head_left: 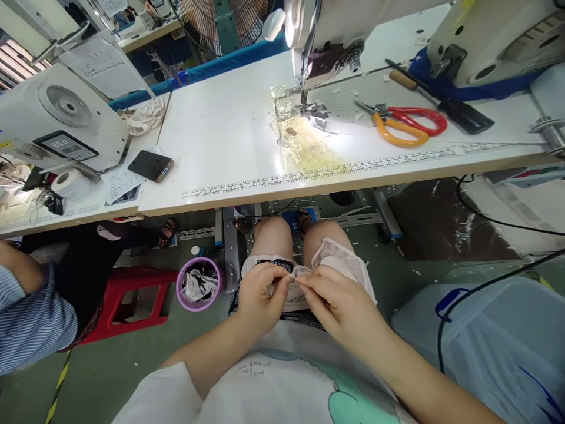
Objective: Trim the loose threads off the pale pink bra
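Over my lap, my left hand (pixel 263 294) and my right hand (pixel 338 297) meet fingertip to fingertip. Each pinches the edge of a pale lace garment (pixel 339 259), which looks like underwear and is draped across my thighs. A small loop of its pale edging (pixel 301 271) stands up between the two pinches. What exactly lies under the fingertips is too small to make out. Above and beyond my hands is the sewing machine (pixel 326 56), with its lamp lit over the needle and presser foot (pixel 312 111).
On the table (pixel 220 129) lie orange-handled scissors (pixel 399 132), red-handled pliers (pixel 419 118), a black-handled screwdriver (pixel 463 115) and a phone (pixel 150 166). A purple basket (pixel 180 285) with cloth pieces stands on the floor beside a red stool (pixel 136 280). A co-worker sits left; a translucent bin (pixel 498 335) stands right.
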`<control>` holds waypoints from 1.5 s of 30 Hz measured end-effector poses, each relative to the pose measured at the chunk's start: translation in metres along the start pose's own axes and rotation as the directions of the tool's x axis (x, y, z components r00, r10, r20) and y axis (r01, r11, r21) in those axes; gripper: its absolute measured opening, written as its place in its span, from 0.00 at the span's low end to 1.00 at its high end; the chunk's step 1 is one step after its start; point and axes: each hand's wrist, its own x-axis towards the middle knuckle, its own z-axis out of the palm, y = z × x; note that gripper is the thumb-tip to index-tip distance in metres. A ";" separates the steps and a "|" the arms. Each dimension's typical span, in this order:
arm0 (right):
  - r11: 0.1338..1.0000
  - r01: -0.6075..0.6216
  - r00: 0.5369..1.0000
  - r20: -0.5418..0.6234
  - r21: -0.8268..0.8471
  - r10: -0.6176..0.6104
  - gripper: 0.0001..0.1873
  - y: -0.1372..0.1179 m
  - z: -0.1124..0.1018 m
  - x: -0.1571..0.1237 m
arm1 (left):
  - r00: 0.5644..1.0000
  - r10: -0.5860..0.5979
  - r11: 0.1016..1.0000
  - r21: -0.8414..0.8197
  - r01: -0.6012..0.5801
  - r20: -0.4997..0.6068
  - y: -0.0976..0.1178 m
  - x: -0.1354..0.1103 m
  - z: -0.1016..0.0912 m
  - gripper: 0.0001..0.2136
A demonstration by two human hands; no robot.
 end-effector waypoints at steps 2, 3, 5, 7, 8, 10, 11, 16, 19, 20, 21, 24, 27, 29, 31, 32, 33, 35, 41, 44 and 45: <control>1.000 -0.028 1.000 0.003 -0.012 0.028 0.13 -0.002 -0.002 0.001 | 0.996 0.091 0.993 0.072 -0.090 -0.016 0.000 -0.001 -0.001 0.06; 0.999 -0.045 0.999 0.016 -0.002 0.045 0.14 -0.002 -0.004 0.002 | 0.990 0.137 0.986 0.099 -0.135 -0.019 0.001 -0.001 -0.002 0.05; 0.996 -0.075 0.996 0.061 0.051 0.072 0.17 -0.002 -0.007 0.003 | 0.974 0.226 0.967 0.122 -0.223 -0.005 0.001 -0.001 -0.003 0.05; 0.989 -0.079 0.991 0.115 0.125 0.065 0.17 -0.001 -0.010 0.004 | 0.958 0.285 0.951 0.115 -0.286 0.019 0.001 -0.001 -0.003 0.05; 0.985 -0.077 0.989 0.137 0.156 0.056 0.16 -0.001 -0.011 0.004 | 0.954 0.300 0.947 0.108 -0.301 0.030 0.001 -0.001 -0.003 0.05; 0.979 -0.070 0.987 0.154 0.193 0.041 0.14 0.000 -0.012 0.004 | 0.951 0.306 0.946 0.100 -0.309 0.044 0.001 -0.001 -0.003 0.05; 0.978 -0.064 0.988 0.150 0.196 0.035 0.14 0.000 -0.012 0.004 | 0.952 0.303 0.947 0.099 -0.306 0.045 0.001 -0.001 -0.003 0.05; 0.994 -0.045 0.995 0.090 0.102 0.036 0.11 -0.002 -0.005 0.001 | 0.962 0.270 0.957 0.099 -0.272 0.031 0.000 -0.002 -0.002 0.05; 0.998 -0.041 0.996 0.076 0.049 0.037 0.11 -0.002 -0.002 0.000 | 0.971 0.238 0.966 0.098 -0.239 0.028 -0.001 -0.003 0.000 0.05; 0.999 -0.034 0.997 0.070 0.042 0.031 0.11 -0.002 -0.002 0.000 | 0.973 0.227 0.969 0.095 -0.229 0.028 -0.001 -0.003 0.000 0.04; 0.999 -0.026 0.998 0.062 0.041 0.024 0.11 -0.002 -0.002 0.000 | 0.976 0.216 0.972 0.086 -0.218 0.027 -0.001 -0.003 0.001 0.04; 0.999 -0.018 0.999 0.039 0.045 0.016 0.11 -0.002 -0.002 0.001 | 0.987 0.156 0.988 0.019 -0.156 0.031 0.000 -0.002 0.001 0.03; 0.998 -0.031 0.999 0.038 0.048 0.029 0.11 -0.001 -0.004 0.001 | 0.997 0.053 0.997 -0.063 -0.050 0.061 0.000 -0.001 0.001 0.04; 0.998 -0.045 0.998 0.054 0.050 0.042 0.10 -0.001 -0.005 0.001 | 0.996 -0.013 0.996 -0.091 0.020 0.084 0.000 -0.001 0.001 0.04; 0.997 -0.058 0.996 0.069 0.055 0.054 0.10 0.000 -0.005 0.002 | 0.993 -0.071 0.991 -0.109 0.081 0.099 -0.001 -0.002 0.001 0.04; 0.996 -0.061 0.996 0.073 0.059 0.057 0.10 0.000 -0.005 0.002 | 0.990 -0.096 0.987 -0.117 0.108 0.104 -0.001 -0.002 0.001 0.04; 0.996 -0.065 0.995 0.076 0.063 0.060 0.10 0.000 -0.005 0.002 | 0.987 -0.117 0.984 -0.121 0.130 0.107 -0.002 -0.002 0.002 0.04; 0.995 -0.067 0.995 0.080 0.072 0.061 0.10 0.001 -0.004 0.002 | 0.983 -0.148 0.979 -0.124 0.161 0.110 -0.002 -0.002 0.003 0.04; 0.994 -0.055 0.996 0.075 0.097 0.048 0.10 0.000 -0.006 0.000 | 0.980 -0.174 0.973 -0.136 0.186 0.096 -0.002 0.000 0.002 0.05; 0.994 -0.062 0.996 0.071 0.093 0.055 0.11 -0.001 -0.006 -0.001 | 0.981 -0.169 0.973 -0.143 0.181 0.093 -0.001 0.000 0.002 0.05; 0.994 -0.062 0.996 0.067 0.087 0.056 0.11 -0.001 -0.006 -0.001 | 0.982 -0.166 0.974 -0.142 0.178 0.093 -0.001 0.001 0.002 0.05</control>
